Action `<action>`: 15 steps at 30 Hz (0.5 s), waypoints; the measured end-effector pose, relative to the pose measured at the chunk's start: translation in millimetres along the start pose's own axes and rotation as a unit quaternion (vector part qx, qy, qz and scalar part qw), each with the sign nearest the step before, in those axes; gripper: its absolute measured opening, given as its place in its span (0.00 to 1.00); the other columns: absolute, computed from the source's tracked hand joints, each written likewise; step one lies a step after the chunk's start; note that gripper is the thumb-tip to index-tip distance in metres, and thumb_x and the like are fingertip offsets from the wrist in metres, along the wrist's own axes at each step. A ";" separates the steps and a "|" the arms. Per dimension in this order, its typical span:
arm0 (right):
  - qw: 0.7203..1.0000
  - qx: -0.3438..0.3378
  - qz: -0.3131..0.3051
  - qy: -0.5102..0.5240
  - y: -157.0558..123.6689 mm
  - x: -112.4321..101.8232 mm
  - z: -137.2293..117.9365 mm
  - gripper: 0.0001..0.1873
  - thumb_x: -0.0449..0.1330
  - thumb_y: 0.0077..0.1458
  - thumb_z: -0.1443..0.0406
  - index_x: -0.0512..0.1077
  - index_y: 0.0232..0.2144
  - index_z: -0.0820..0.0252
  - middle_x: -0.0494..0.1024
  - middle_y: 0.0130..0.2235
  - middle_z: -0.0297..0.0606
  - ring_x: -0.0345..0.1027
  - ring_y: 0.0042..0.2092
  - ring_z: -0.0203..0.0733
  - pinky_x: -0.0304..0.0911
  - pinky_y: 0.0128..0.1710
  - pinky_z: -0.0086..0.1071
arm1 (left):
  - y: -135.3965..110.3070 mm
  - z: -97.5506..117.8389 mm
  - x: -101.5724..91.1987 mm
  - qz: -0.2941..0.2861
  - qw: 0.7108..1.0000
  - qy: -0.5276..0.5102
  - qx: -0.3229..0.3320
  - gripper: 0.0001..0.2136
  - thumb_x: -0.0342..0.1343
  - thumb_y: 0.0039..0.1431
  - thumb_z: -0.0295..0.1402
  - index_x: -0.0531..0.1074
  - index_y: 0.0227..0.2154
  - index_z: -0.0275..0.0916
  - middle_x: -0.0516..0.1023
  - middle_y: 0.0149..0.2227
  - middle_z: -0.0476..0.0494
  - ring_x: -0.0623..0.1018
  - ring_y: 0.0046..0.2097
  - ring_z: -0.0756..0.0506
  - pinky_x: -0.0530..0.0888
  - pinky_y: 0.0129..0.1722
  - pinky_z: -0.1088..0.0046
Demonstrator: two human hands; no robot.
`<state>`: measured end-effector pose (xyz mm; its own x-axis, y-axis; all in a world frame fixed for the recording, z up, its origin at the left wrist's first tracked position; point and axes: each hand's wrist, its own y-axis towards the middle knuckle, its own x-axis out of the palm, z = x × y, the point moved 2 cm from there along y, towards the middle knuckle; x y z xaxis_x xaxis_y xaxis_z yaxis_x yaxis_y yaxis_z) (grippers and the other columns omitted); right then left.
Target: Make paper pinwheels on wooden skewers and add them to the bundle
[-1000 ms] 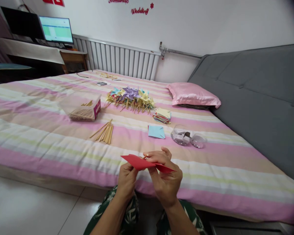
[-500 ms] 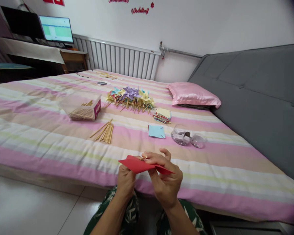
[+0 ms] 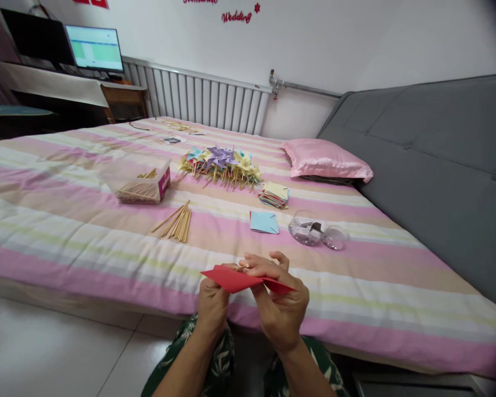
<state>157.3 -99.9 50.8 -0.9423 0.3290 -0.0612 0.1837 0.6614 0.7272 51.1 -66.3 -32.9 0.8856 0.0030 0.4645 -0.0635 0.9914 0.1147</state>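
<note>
A red sheet of paper [image 3: 233,280] is held up at the near edge of the bed, its cut flaps partly raised. My left hand [image 3: 213,306] is closed at the paper's left part, with most of its fingers hidden below the sheet. My right hand [image 3: 281,303] pinches the paper between the thumb underneath and fingers on top. A small bit of wooden stick shows by the right fingertips; the rest of it is hidden. Beyond the hands lie loose wooden sticks [image 3: 177,223] and a light blue cut paper square [image 3: 264,222].
A clear plastic box [image 3: 138,190] holds more sticks. Finished paper pinwheels [image 3: 221,162] are heaped mid-bed, near a stack of coloured paper squares [image 3: 274,196]. A round clear container [image 3: 305,230] with small items stands beside its lid [image 3: 334,238]. A pink pillow [image 3: 326,160] rests by the grey headboard [image 3: 434,132].
The red paper has shifted very slightly to the right and tilted a little in my hands. Both hands keep their hold, and everything else stays in place.
</note>
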 end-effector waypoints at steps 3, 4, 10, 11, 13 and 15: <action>1.000 0.002 0.002 0.005 -0.2 -0.1 0.4 0.07 0.62 0.50 0.71 0.73 0.30 0.53 0.82 0.34 0.30 0.76 0.40 0.44 0.51 0.53 0.41 | -0.1 -3.7 -2.4 0.019 1.000 -0.002 0.005 0.08 0.64 0.45 0.36 0.79 0.28 0.38 0.79 0.33 0.43 0.76 0.41 0.43 0.72 0.43 0.68; 1.000 0.002 0.003 0.007 -0.1 -0.1 0.4 0.07 0.62 0.50 0.71 0.73 0.30 0.53 0.82 0.34 0.29 0.76 0.40 0.43 0.51 0.52 0.41 | -0.2 -4.7 -3.1 0.024 1.000 -0.002 0.006 0.08 0.64 0.45 0.36 0.78 0.28 0.38 0.79 0.33 0.43 0.76 0.41 0.43 0.72 0.44 0.68; 1.000 0.007 0.005 0.006 1.0 0.0 -0.1 0.07 0.61 0.50 0.71 0.72 0.30 0.53 0.81 0.33 0.29 0.76 0.40 0.43 0.52 0.51 0.41 | -1.2 -3.2 -3.2 0.024 1.000 -0.011 0.010 0.05 0.64 0.46 0.32 0.79 0.28 0.39 0.79 0.32 0.45 0.75 0.39 0.45 0.71 0.43 0.70; 1.000 0.009 0.005 0.006 0.9 0.0 -0.1 0.07 0.61 0.50 0.71 0.72 0.30 0.53 0.81 0.33 0.29 0.76 0.40 0.43 0.53 0.51 0.41 | -1.3 -2.1 -2.8 0.025 1.000 -0.012 0.013 0.05 0.65 0.45 0.32 0.79 0.28 0.39 0.79 0.32 0.46 0.75 0.39 0.46 0.71 0.43 0.70; 1.000 0.014 0.005 0.006 0.5 0.1 0.1 0.07 0.61 0.51 0.72 0.72 0.30 0.54 0.81 0.33 0.29 0.76 0.40 0.43 0.53 0.51 0.41 | -1.6 -0.4 -2.0 0.030 0.999 -0.009 0.018 0.05 0.65 0.45 0.33 0.79 0.27 0.39 0.79 0.31 0.46 0.75 0.37 0.46 0.71 0.43 0.70; 1.000 0.016 0.003 0.008 0.0 0.2 0.4 0.07 0.61 0.51 0.72 0.72 0.30 0.54 0.81 0.33 0.29 0.76 0.40 0.42 0.52 0.52 0.41 | -1.8 0.3 -1.6 0.032 0.999 -0.003 0.021 0.06 0.65 0.45 0.34 0.78 0.26 0.39 0.79 0.30 0.47 0.75 0.36 0.46 0.71 0.42 0.70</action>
<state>157.2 -99.5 50.5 -0.9454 0.3229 -0.0453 0.1986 0.6806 0.7052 49.7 -68.2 -33.5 0.8764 0.0649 0.4773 -0.1391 0.9828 0.1216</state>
